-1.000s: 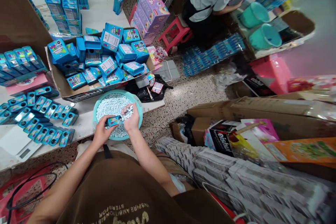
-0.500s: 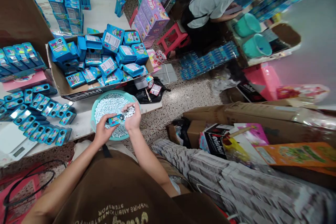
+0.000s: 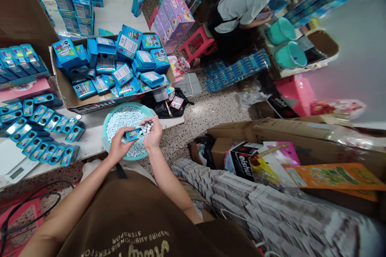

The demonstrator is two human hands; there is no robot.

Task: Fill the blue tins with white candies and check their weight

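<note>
Over one teal basin (image 3: 126, 105) of white mints (image 3: 122, 124), the left hand (image 3: 118, 148) clenches one blue tin (image 3: 133, 134) in its fingers; the right hand (image 3: 154, 134) cups mints, fingers half-closed.

A basin (image 3: 103, 130) of mints (image 3: 120, 126) is set on the table (image 3: 93, 140), with a box (image 3: 93, 107) of tins (image 3: 126, 44) placed beyond it and more tins (image 3: 39, 122) laid to its left.

Our left hand (image 3: 119, 145) grips low with curled fingers, our right hand (image 3: 153, 133) cups palm-up just beside it (both bare), and our left forearm (image 3: 74, 190) and right forearm (image 3: 167, 182) angle inward
</note>
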